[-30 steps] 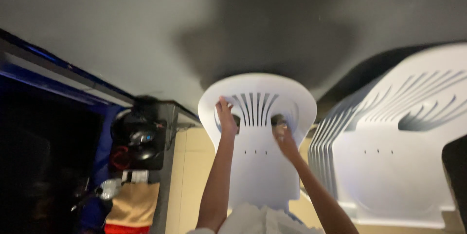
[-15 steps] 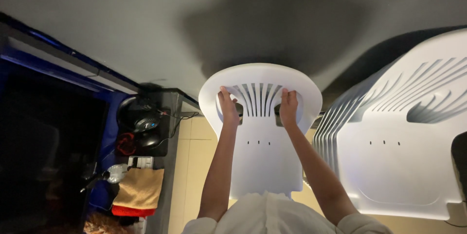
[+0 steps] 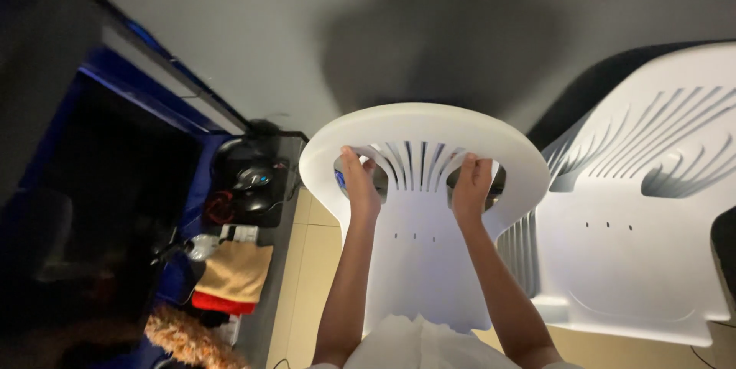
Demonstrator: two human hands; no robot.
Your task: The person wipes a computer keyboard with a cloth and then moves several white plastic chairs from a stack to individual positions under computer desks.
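White plastic chairs: one held chair [image 3: 422, 208] in front, plus one stack of chairs [image 3: 636, 208] at right, number in the stack not countable. Bare hands: two, the left hand [image 3: 360, 185] and the right hand [image 3: 471, 185]. Computer mouse [image 3: 253, 179]: one. Folded tan cloth [image 3: 236, 271]: one. Dark desk [image 3: 264, 261]: one.

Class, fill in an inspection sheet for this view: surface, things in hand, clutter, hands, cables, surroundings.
Surface: pale tiled floor.
Things in hand: white plastic chair, gripped at the two openings beside its slatted back.
Clutter: computer mouse, folded tan cloth over a red one, on a dark desk.
Hands: left hand and right hand both closed on the chair.
Cables: red cable near the mouse.
Surroundings: stack of white chairs, grey wall.
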